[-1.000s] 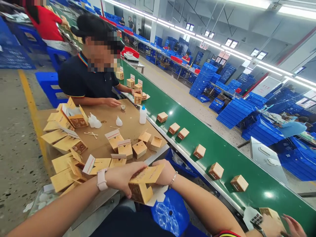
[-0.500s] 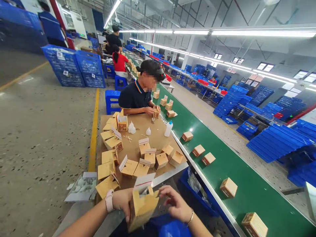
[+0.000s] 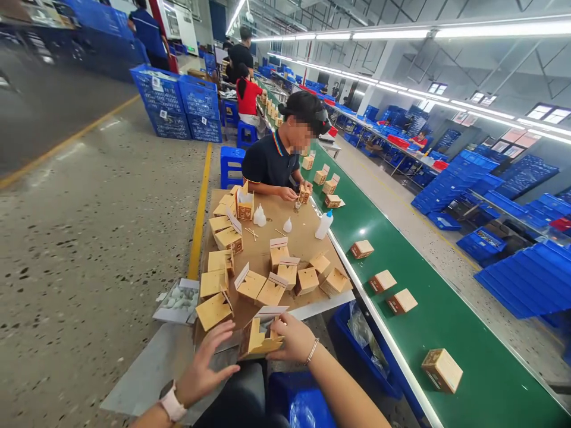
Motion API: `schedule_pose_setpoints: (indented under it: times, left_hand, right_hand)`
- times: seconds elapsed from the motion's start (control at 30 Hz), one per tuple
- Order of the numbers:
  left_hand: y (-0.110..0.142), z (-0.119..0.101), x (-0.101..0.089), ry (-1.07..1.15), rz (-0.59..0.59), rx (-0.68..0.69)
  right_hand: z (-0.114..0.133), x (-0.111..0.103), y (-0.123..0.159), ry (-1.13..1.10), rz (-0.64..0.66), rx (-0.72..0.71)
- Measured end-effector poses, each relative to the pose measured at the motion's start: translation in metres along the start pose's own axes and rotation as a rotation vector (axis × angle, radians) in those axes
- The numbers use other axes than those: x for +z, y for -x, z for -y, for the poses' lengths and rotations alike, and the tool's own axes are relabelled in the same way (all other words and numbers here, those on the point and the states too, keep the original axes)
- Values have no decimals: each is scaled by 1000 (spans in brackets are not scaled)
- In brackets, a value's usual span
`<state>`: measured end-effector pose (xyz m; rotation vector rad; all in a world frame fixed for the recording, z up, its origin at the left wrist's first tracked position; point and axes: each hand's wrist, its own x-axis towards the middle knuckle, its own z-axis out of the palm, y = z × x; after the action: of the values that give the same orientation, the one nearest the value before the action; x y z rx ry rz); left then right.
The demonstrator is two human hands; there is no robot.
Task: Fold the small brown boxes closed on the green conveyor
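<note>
A small tan cardboard box point(image 3: 255, 343) with its top flaps raised is just in front of me at the near edge of the table. My right hand point(image 3: 295, 340) grips it by its right side, fingers over the upper rim. To the left of the box, my left hand point(image 3: 203, 364) is open, its fingers spread and apart from the cardboard. Something pale shows inside the box, too hidden to name. Several similar boxes point(image 3: 250, 284) stand on the brown table point(image 3: 263, 246) beyond my hands, many with a white-lined flap up.
A green conveyor point(image 3: 414, 327) carrying closed boxes point(image 3: 442, 370) runs along the right. Across the table a co-worker point(image 3: 272, 160) handles another box. A white bottle point(image 3: 324, 224) with a blue cap stands near the conveyor. A blue bin point(image 3: 357, 351) sits below the table's right corner.
My left hand has let go of the box and is now open beside it. My right hand has closed on the box's right side. The view has turned left.
</note>
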<state>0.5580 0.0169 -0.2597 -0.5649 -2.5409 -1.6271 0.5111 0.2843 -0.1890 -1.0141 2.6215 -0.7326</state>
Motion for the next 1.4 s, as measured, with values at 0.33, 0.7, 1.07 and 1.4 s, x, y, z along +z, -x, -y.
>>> schedule_pose_setpoints:
  times: [0.33, 0.7, 1.07, 1.4]
  left_hand:
    - [-25, 17, 41, -457, 127, 209]
    - [-44, -22, 57, 91, -275, -303]
    - [-63, -29, 58, 530, -152, -768]
    - [-27, -16, 60, 362, 5, -448]
  right_hand:
    - [-33, 50, 4, -40, -163, 45]
    - [4, 105, -15, -711, -849, 612]
    - [10, 111, -29, -861, -830, 843]
    - [7, 108, -3, -963, -738, 685]
